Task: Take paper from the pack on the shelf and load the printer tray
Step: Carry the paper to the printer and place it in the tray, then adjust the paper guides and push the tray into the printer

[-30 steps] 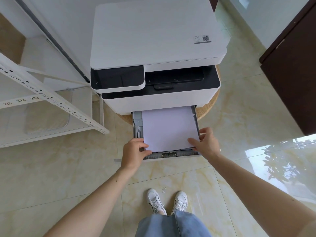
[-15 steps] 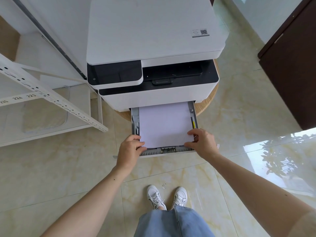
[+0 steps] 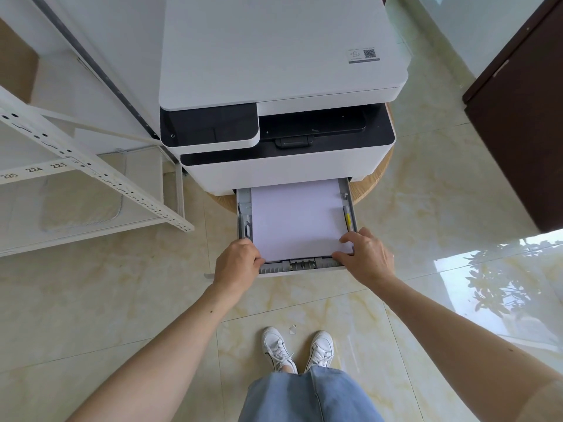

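White paper [image 3: 297, 219] lies flat, square in tray [image 3: 350, 202]; hands at corners.

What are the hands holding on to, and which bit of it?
Both hands are on the paper stack in the open printer tray: the left hand at its near left corner, the right hand at its near right corner.

I am standing in what is looking like an office or storeroom: a white multifunction printer [image 3: 274, 95] is sitting on a round wooden stand [image 3: 376, 181], beside white metal shelving [image 3: 91, 175] bearing number labels, on glossy marble-patterned floor tiles [image 3: 122, 300].
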The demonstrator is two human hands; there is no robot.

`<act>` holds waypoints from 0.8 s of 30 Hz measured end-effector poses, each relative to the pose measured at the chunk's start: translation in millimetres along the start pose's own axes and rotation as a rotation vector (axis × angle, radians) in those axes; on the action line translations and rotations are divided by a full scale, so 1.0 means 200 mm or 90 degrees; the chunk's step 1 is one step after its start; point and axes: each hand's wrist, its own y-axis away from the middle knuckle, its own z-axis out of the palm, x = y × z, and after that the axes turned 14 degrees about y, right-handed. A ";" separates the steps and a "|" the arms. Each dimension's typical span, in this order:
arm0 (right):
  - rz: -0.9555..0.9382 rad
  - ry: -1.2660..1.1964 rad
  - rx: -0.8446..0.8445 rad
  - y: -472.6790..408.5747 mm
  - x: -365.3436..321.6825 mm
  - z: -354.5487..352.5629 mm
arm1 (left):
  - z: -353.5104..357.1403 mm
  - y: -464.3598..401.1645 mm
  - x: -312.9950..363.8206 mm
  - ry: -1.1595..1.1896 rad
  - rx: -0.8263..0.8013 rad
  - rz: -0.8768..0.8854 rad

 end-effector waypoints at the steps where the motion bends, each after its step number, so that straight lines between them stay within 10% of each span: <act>1: -0.018 -0.009 0.014 0.01 -0.02 0.00 | 0.00 0.00 0.00 0.001 -0.006 0.001; 8: -0.238 -0.018 0.090 0.10 -0.17 0.04 | 0.07 0.04 0.03 0.079 0.069 0.107; 24: -0.256 0.012 0.067 0.13 -0.19 0.09 | 0.16 0.11 0.04 -0.055 -0.019 0.125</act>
